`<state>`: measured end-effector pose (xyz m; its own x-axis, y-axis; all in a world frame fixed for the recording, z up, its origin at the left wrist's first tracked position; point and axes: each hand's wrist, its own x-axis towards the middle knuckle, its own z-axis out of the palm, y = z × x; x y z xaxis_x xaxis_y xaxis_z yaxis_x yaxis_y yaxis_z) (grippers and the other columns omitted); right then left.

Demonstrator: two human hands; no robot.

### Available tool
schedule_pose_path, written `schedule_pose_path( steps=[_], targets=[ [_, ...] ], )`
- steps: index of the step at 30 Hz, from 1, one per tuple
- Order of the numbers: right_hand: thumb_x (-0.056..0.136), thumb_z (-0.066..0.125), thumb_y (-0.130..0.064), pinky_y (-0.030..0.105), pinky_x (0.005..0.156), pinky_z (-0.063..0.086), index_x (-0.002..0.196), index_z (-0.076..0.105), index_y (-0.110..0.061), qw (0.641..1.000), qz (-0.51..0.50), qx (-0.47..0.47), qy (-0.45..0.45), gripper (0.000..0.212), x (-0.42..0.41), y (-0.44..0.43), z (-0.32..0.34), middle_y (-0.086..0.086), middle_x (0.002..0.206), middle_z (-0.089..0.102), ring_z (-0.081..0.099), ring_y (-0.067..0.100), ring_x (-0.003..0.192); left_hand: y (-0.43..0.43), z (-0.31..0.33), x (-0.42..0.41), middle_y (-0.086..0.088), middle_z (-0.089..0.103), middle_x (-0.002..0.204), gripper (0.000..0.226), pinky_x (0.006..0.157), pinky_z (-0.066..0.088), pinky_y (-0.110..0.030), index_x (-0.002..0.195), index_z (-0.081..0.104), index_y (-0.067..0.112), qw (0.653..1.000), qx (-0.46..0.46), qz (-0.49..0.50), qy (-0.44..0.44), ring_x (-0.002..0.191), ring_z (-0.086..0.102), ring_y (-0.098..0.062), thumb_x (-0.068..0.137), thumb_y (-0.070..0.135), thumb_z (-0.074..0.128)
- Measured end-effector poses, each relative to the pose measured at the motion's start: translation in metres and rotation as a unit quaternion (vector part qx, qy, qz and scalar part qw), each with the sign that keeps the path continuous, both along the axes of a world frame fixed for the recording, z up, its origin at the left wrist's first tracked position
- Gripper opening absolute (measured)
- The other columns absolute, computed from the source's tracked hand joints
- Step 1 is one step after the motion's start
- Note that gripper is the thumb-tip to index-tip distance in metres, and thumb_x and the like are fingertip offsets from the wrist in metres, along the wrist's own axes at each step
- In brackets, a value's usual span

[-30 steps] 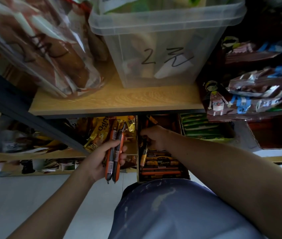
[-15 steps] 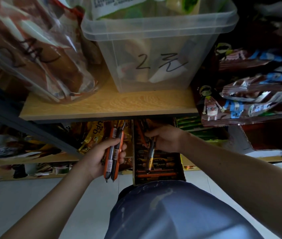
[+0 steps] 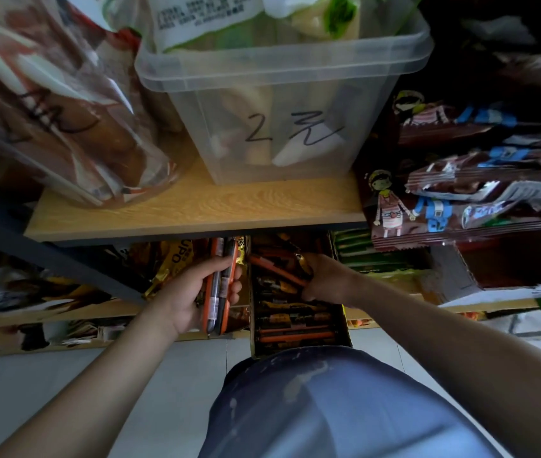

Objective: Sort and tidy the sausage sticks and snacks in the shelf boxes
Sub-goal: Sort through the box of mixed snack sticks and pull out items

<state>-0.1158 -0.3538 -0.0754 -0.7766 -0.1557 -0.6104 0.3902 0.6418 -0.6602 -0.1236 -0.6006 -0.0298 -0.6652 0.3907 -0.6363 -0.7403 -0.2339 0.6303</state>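
Under the wooden shelf [image 3: 196, 206], the box [image 3: 344, 325] lies in shadow, its loose sticks [image 3: 295, 335] blurring together. The right grip [image 3: 328, 279] reaches among them, fingers hidden behind the knuckles; whether it grasps one I cannot tell. Just beside the box, the left grip [image 3: 190, 292] clasps a bundle of orange sticks [image 3: 218, 282], upright.

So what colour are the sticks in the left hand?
The sticks in the left hand are orange and black, best seen in the head view.

Clear bin [image 3: 279, 94] front: handwritten "2 元". Yellow packet [image 3: 174, 259]: "UPO", partly hidden.
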Motion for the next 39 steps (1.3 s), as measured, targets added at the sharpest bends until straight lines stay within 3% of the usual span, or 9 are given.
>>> schedule_pose_path(
  steps=[4,9,12,15,19,25,31,35,39],
  targets=[
    [0.08,0.071,0.0,0.016,0.047,0.041,0.137,0.045,-0.018,0.995,0.081,0.054,0.031,0.066,0.007,-0.01,-0.005,-0.001,0.091,0.054,0.057,0.013,0.07,-0.001,-0.003,0.003,-0.008,0.063,0.082,0.027,0.058,0.054,-0.028,0.108,0.064,0.01,1.0,-0.018,0.0,0.012,0.065,0.061,-0.018,0.083,0.02,0.063],
    [0.079,0.078,-0.011,0.022,0.063,0.041,0.138,0.046,-0.013,0.985,0.133,0.097,0.046,0.067,0.008,-0.022,-0.012,0.005,0.108,0.056,0.054,0.019,0.087,0.001,-0.003,0.007,-0.008,0.064,0.082,0.027,0.057,0.054,-0.028,0.106,0.064,0.009,1.0,-0.024,0.003,0.012,0.065,0.061,-0.018,0.081,0.02,0.064],
    [0.074,0.087,-0.025,0.021,0.06,0.044,0.14,0.042,-0.014,0.992,0.106,0.059,0.047,0.08,0.004,-0.025,-0.013,0.003,0.108,0.057,0.057,0.018,0.084,0.001,-0.004,0.007,-0.009,0.064,0.081,0.022,0.058,0.054,-0.028,0.1,0.068,0.01,1.0,-0.029,0.001,0.011,0.065,0.061,-0.018,0.081,0.021,0.064],
    [0.071,0.088,-0.033,0.029,0.081,0.052,0.141,0.048,-0.016,0.991,0.103,0.064,0.061,0.082,0.0,-0.027,-0.012,0.003,0.119,0.06,0.06,0.021,0.101,0.001,-0.004,0.006,-0.009,0.064,0.08,0.016,0.061,0.054,-0.029,0.086,0.076,0.012,0.999,-0.033,-0.007,0.004,0.065,0.061,-0.018,0.081,0.023,0.065],
    [0.078,0.085,-0.03,0.021,0.06,0.046,0.135,0.054,-0.009,0.987,0.144,0.063,0.024,0.068,-0.003,-0.026,-0.005,-0.008,0.086,0.054,0.056,0.008,0.073,0.005,0.0,0.007,-0.008,0.063,0.08,0.024,0.056,0.054,-0.027,0.098,0.065,0.008,1.0,-0.022,0.006,-0.002,0.063,0.06,-0.017,0.079,0.022,0.064],
    [0.084,0.079,-0.029,0.023,0.057,0.043,0.108,0.06,-0.015,0.985,0.159,0.059,0.016,0.034,-0.014,-0.025,0.017,-0.005,0.085,0.061,0.056,0.008,0.069,0.005,0.001,0.006,-0.007,0.063,0.078,0.018,0.063,0.05,-0.028,0.09,0.071,0.01,0.999,-0.031,0.005,-0.01,0.063,0.06,-0.017,0.081,0.024,0.063],
    [0.085,0.077,-0.022,0.023,0.057,0.039,0.138,0.052,-0.008,0.941,0.297,0.161,0.003,0.06,-0.019,-0.031,0.028,-0.001,0.101,0.06,0.053,0.014,0.082,0.003,0.002,0.007,-0.007,0.065,0.076,0.02,0.072,0.042,-0.032,0.073,0.079,0.016,0.999,-0.047,0.001,-0.009,0.064,0.06,-0.018,0.08,0.026,0.064],
    [0.082,0.081,-0.028,0.026,0.075,0.048,0.135,0.055,-0.007,0.935,0.298,0.195,-0.006,0.062,-0.005,-0.035,0.008,0.007,0.116,0.065,0.06,0.019,0.095,0.006,0.007,0.008,-0.006,0.063,0.079,0.021,0.061,0.052,-0.027,0.096,0.068,0.009,1.0,-0.014,0.018,-0.018,0.064,0.059,-0.017,0.08,0.022,0.062],
    [0.081,0.082,-0.035,0.029,0.092,0.05,0.141,0.05,-0.006,0.919,0.327,0.22,0.008,0.074,-0.005,-0.035,0.008,0.011,0.133,0.061,0.059,0.026,0.118,0.003,0.006,0.009,-0.007,0.062,0.079,0.02,0.058,0.053,-0.026,0.098,0.064,0.009,1.0,-0.015,0.009,-0.01,0.063,0.059,-0.017,0.082,0.021,0.061]
  ],
)
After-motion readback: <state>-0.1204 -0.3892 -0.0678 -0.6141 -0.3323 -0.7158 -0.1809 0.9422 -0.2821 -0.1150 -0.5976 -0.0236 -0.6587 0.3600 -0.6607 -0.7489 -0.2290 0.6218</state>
